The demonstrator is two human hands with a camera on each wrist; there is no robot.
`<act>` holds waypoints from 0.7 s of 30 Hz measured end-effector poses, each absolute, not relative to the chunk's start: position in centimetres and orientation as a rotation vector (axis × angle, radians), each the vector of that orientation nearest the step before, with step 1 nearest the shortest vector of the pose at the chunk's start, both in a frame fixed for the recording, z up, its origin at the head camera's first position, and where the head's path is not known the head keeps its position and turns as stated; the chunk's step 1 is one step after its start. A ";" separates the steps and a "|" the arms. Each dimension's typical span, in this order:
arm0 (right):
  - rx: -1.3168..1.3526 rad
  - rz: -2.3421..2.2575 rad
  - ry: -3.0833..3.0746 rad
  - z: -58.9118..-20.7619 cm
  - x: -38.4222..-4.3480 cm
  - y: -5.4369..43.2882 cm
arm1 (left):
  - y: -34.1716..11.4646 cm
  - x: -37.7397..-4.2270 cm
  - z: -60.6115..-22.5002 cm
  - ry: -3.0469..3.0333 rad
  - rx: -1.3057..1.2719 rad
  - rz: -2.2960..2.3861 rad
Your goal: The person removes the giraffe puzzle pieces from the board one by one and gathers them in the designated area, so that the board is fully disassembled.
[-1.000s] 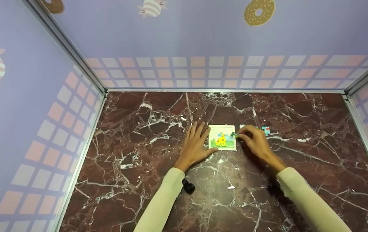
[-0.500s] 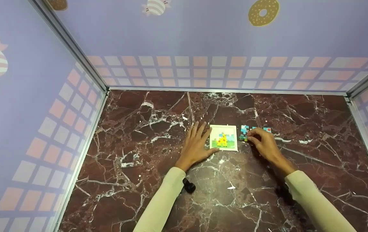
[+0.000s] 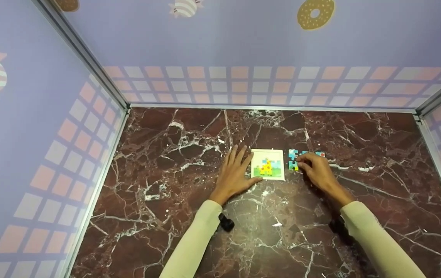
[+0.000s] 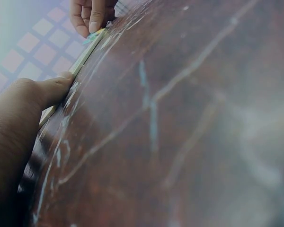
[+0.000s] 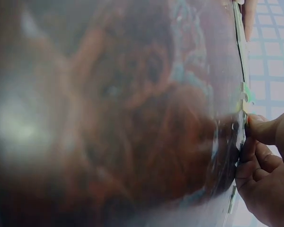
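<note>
A square white-framed puzzle board (image 3: 267, 153) lies on the marbled table, showing a partly filled giraffe picture with yellow, green and blue pieces. My left hand (image 3: 234, 175) lies spread along its left side, with the thumb at the lower edge; the left wrist view shows that thumb (image 4: 57, 90) against the frame. Right of the board, my right hand (image 3: 316, 170) pinches a green-and-yellow puzzle piece (image 3: 293, 166) between thumb and fingers. A blue-and-white puzzle piece (image 3: 293, 153) lies just above it. The right wrist view shows the curled fingers low over the table.
Further loose pieces, one with a red spot (image 3: 321, 154), lie behind the right hand, which partly hides them. A black object (image 3: 226, 222) sits by the left sleeve. Patterned walls (image 3: 220, 87) enclose the back and sides of the table (image 3: 174, 162).
My right hand has moved right, from the board's right edge to the loose pieces, bringing the green piece along. That piece now shows its face more plainly. My left hand stays in place.
</note>
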State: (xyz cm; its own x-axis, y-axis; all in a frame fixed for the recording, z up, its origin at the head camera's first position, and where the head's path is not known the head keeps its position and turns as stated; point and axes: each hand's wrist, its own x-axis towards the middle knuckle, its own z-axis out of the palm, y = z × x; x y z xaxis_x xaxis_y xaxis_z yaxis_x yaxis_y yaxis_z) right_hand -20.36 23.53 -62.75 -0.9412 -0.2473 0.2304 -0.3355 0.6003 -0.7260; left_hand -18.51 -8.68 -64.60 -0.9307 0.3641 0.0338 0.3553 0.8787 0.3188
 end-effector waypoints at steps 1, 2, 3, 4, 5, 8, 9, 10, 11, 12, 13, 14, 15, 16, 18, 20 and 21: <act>0.504 1.251 -2.713 -62.8 -20.4 23.5 | -8.7 -18.5 -64.6 3.019 0.580 0.504; 0.506 1.240 -2.713 -62.8 -20.4 23.5 | -8.7 -18.5 -64.5 3.020 0.584 0.501; 0.509 1.229 -2.712 -62.8 -20.5 23.4 | -8.7 -18.5 -64.5 3.022 0.587 0.499; 0.515 1.219 -2.708 -62.8 -20.5 23.4 | -8.7 -18.5 -64.5 3.023 0.590 0.497; 0.517 1.209 -2.707 -62.8 -20.5 23.4 | -8.7 -18.5 -64.5 3.024 0.593 0.496; 0.521 1.193 -2.701 -62.7 -20.6 23.3 | -8.7 -18.6 -64.5 3.024 0.591 0.502; 0.524 1.187 -2.699 -62.7 -20.6 23.3 | -8.7 -18.6 -64.5 3.024 0.591 0.506; 0.524 1.182 -2.698 -62.7 -20.6 23.3 | -8.7 -18.6 -64.5 3.025 0.594 0.505; 0.524 1.176 -2.699 -62.6 -20.6 23.3 | -8.7 -18.6 -64.5 3.027 0.598 0.505; 0.525 1.170 -2.697 -62.6 -20.6 23.3 | -8.7 -18.6 -64.5 3.029 0.601 0.504; 0.530 1.161 -2.693 -62.7 -20.6 23.3 | -8.7 -18.6 -64.5 3.032 0.608 0.502; 0.528 1.155 -2.694 -62.7 -20.6 23.3 | -8.7 -18.6 -64.5 3.036 0.613 0.499; 0.530 1.146 -2.691 -62.7 -20.6 23.3 | -8.7 -18.6 -64.5 3.040 0.619 0.495; 0.529 1.143 -2.692 -62.7 -20.6 23.3 | -8.7 -18.6 -64.6 3.045 0.624 0.490; 0.520 1.154 -2.696 -62.7 -20.6 23.2 | -8.8 -18.6 -64.7 3.048 0.626 0.491; 0.500 1.172 -2.710 -62.7 -20.5 23.2 | -8.8 -18.6 -64.8 3.049 0.626 0.484; 0.490 1.184 -2.715 -62.7 -20.5 23.1 | -8.8 -18.6 -64.8 3.049 0.624 0.479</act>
